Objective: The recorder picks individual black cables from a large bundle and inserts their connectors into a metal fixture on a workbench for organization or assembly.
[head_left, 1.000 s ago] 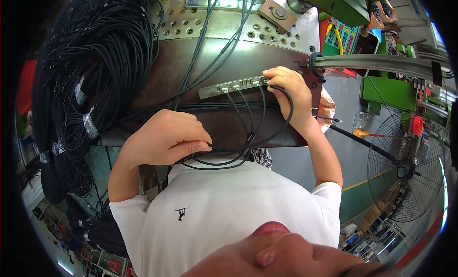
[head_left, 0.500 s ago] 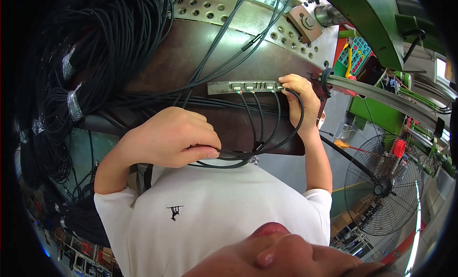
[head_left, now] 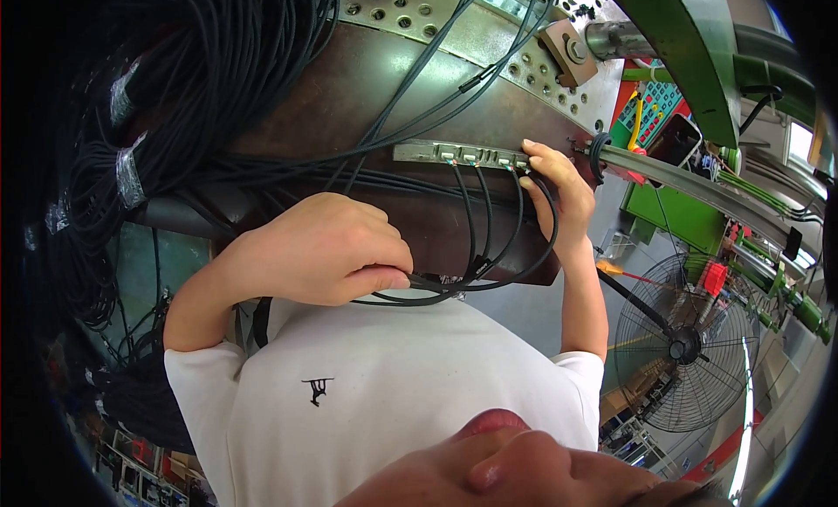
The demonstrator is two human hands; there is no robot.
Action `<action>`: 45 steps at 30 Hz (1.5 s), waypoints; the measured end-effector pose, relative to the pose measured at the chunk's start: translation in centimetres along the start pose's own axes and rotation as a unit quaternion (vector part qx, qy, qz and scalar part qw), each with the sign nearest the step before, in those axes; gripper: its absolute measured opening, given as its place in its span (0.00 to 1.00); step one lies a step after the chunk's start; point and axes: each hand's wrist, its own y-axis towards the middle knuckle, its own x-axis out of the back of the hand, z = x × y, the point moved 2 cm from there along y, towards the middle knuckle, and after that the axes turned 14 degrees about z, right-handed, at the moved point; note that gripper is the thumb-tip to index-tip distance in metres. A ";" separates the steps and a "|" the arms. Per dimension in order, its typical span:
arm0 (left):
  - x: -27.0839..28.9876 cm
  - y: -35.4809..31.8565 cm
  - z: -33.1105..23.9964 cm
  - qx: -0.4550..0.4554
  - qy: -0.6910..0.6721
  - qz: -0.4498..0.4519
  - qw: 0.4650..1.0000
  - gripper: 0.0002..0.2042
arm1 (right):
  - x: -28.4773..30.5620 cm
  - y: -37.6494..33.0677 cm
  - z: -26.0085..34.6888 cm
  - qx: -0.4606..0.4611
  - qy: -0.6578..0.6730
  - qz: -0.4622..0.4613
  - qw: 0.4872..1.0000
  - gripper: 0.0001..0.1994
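Note:
My left hand (head_left: 336,249) is closed around black cables (head_left: 436,290), thumb on top, close to the white shirt. These cables loop to the right and rise to a slotted metal bar (head_left: 419,151) on the brown board. Several small pale connectors (head_left: 471,159) sit in the bar's slots, with thin coloured wires showing at their cable ends. My right hand (head_left: 563,193) pinches the bar's right end, forefinger at the far edge and thumb at the near edge, beside the last cable. The fingers partly hide that end.
A thick bundle of black cables (head_left: 218,62) hangs at left, bound with clear wrap (head_left: 131,171). More cables cross the brown board (head_left: 367,70). Beyond it are a perforated metal plate (head_left: 410,16) and a green machine arm (head_left: 690,44). A fan (head_left: 685,345) stands at right.
The view has shifted slightly, so the bar and board appear farther right. My right thumb and forefinger have moved a little on the bar's end. My left hand keeps its hold.

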 end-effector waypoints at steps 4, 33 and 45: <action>0.0 0.0 -0.2 0.006 0.006 0.009 1.000 0.05 | -0.2 -0.1 -0.3 0.003 0.012 0.010 1.000 0.10; 1.3 12.0 -10.3 -0.020 0.024 -0.159 0.987 0.10 | -0.1 -0.4 -0.1 -0.013 0.032 -0.075 0.997 0.08; -2.5 10.9 -6.9 -0.011 -0.310 -0.141 0.940 0.15 | 9.9 -8.2 -8.3 -0.214 -0.137 -0.338 0.906 0.12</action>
